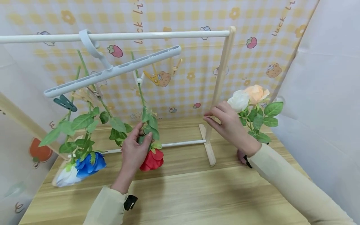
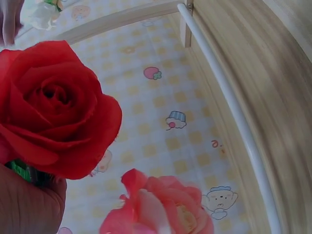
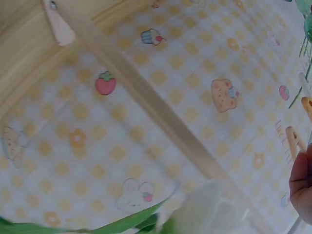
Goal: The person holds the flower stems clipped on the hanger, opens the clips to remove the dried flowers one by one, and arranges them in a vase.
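Note:
A red rose [image 1: 152, 160] hangs head down by its stem from a white clip [image 1: 138, 78] on the light-blue hanger [image 1: 112, 70]. My left hand [image 1: 136, 148] holds its leafy stem just above the bloom, thumb and fingers about the leaves. In the left wrist view the red bloom fills the left side, over the hand. Beside the rack's right post, my right hand [image 1: 225, 122] is raised with nothing in it, thumb and forefinger close together. Behind it stand a white rose [image 1: 239, 100] and a peach rose [image 1: 256, 93] with green leaves.
Blue [image 1: 91, 164] and white [image 1: 67, 177] roses hang at the left, under a dark green clip [image 1: 65, 103]. A pink rose [image 2: 161, 207] shows in the left wrist view. A yellow clip [image 1: 152, 78] hangs from the hanger's right half. The wooden post [image 1: 223, 68] carries a white rail [image 1: 168, 36].

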Demonstrator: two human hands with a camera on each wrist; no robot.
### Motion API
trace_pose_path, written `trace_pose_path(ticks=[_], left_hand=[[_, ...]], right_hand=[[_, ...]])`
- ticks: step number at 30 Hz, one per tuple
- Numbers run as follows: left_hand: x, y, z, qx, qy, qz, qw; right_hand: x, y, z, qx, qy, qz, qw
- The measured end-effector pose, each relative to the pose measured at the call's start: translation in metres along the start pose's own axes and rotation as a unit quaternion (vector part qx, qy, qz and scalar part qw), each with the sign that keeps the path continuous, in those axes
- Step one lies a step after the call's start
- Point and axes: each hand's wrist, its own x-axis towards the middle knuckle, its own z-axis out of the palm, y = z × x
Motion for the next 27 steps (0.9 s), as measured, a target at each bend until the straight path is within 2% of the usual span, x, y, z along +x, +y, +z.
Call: trace_pose_path(ticks=[4,8,12,15,17,20,24,27], left_hand=[[-0.004,0.003,-0.006,-0.031,-0.003,0.007,0.9995],[-0.007,0.005,-0.010,-0.057,-0.006,0.034,0.9978],[-0.010,0.007,-0.014,-0.062,-0.003,0.064,0.9960],[-0.012,0.008,-0.017,-0.066,-0.003,0.074,0.9951],[-0.012,0.008,-0.018,-0.073,-0.005,0.077,0.9943],[-0.012,0.008,-0.020,-0.081,-0.008,0.082,0.9933],[-0.013,0.008,-0.022,-0.082,-0.013,0.095,0.9921],[-0.014,0.010,-0.024,-0.080,-0.011,0.096,0.9922]], right_hand=[[0.028,-0.002,0.018,0.001,-0.018,-0.026,0.999],[0.054,-0.005,0.032,0.016,-0.042,-0.041,0.998],[0.079,-0.010,0.042,0.030,-0.074,-0.057,0.995],[0.097,-0.015,0.050,0.015,-0.088,-0.089,0.992],[0.109,-0.018,0.053,-0.019,-0.090,-0.126,0.988],[0.124,-0.023,0.058,-0.114,-0.090,-0.194,0.970],[0.141,-0.029,0.064,-0.257,-0.093,-0.262,0.926],[0.151,-0.032,0.069,-0.323,-0.094,-0.289,0.896]])
